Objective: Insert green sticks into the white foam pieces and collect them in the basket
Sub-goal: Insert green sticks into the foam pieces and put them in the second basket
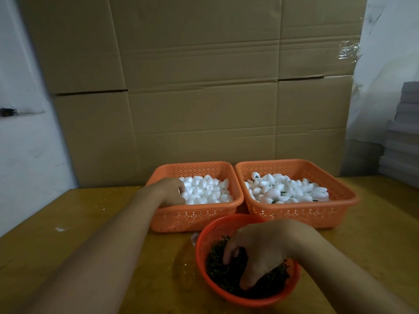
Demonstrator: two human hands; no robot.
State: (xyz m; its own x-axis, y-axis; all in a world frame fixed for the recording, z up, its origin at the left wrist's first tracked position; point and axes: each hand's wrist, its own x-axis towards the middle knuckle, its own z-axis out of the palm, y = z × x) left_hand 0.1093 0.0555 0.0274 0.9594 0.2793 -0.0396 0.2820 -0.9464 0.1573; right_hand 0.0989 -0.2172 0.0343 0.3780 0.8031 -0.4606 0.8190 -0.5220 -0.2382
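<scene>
Green sticks (221,271) lay heaped in the near round basket (204,236), where the right hand (256,252) dug with curled fingers — whether it held one, I could not tell. The left hand (172,191) curled into the white foam pieces (208,189) in the far left basket (192,214) — the picking-up step; next, each hand would need to lift out one piece to join.

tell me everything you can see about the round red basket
The round basket is red-orange perforated plastic, bowl-shaped, upright on the wooden table just in front of the two rectangular baskets. It holds a heap of dark green sticks. The right hand reaches into it, fingers curled down among the sticks.
</scene>
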